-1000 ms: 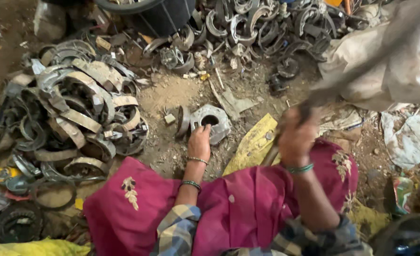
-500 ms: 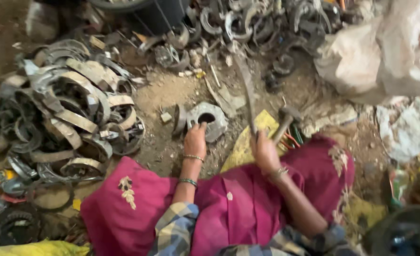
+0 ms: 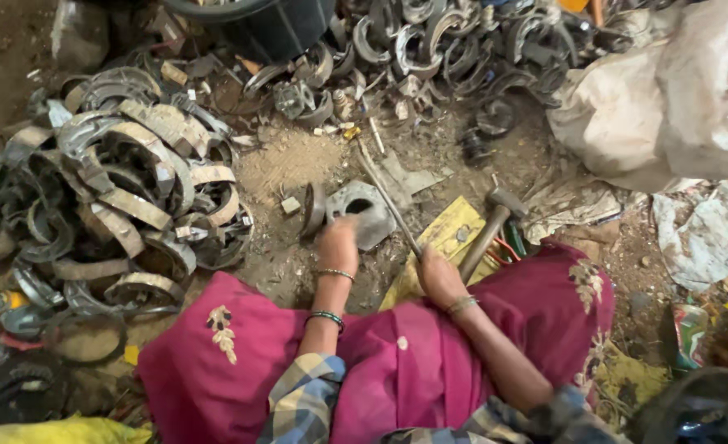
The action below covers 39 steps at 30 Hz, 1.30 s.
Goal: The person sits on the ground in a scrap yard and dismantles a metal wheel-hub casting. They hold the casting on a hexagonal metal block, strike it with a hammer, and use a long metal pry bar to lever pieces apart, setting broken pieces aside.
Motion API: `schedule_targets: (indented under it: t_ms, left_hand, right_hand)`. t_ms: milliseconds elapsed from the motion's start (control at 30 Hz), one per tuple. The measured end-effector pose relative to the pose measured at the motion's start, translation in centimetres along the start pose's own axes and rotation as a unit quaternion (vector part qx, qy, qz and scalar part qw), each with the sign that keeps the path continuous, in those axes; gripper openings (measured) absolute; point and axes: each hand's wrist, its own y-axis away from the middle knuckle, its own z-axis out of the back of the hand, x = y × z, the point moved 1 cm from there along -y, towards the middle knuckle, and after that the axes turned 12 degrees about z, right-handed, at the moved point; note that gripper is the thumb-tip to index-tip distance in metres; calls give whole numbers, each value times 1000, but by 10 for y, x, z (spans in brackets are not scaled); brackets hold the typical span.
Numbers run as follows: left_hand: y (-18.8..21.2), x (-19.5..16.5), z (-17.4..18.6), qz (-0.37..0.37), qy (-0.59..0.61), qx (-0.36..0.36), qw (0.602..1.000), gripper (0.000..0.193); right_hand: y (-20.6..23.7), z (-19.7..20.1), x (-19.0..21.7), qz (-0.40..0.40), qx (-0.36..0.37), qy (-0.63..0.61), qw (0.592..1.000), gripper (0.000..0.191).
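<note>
My left hand [image 3: 338,243] rests on a grey metal block with a round hole [image 3: 366,210], fingers closed over its near edge. A curved brake shoe [image 3: 313,210] stands on edge just left of the block. My right hand [image 3: 438,276] grips the near end of a thin metal rod [image 3: 387,197], which slants up and left across the block's right side. A hammer with a wooden handle [image 3: 492,224] lies on the ground just right of that hand, untouched. My lap is covered by a magenta cloth [image 3: 397,370].
A big heap of curved metal brake shoes [image 3: 126,189] fills the left. More shoes [image 3: 438,41] and a black tub [image 3: 257,25] lie at the far side. A white sack [image 3: 668,107] sits far right, and a yellow sheet [image 3: 450,234] lies under the rod.
My right hand was raised with a blurred tool a second ago; it has come down and now holds the rod low. The hammer lies on the ground. My left hand stayed on the block.
</note>
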Motion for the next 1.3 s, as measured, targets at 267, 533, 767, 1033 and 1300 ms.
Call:
schedule_targets:
  t_ms: [267,533,767,1033,1300]
  left_hand:
    - [1,2,5,36,7,38,999,35]
    - [8,-13,8,20,41,36,998,38]
    - [4,-17,9,21,26,24,999,24]
    - [6,-13,6,14,7,27,1000,25]
    - [4,-12,3,37,30,55,997,23]
  right_hand:
    - [-33,106,32,-61,-211,-92,971,17]
    - [-18,123,49,47,-411,-424,805,16]
    - [27,-10,-8,-91,42,-14,995,22]
    - [-34,161,54,-66,-403,-437,801,17]
    - [-9,58,25,-123,-200,-230,945,23]
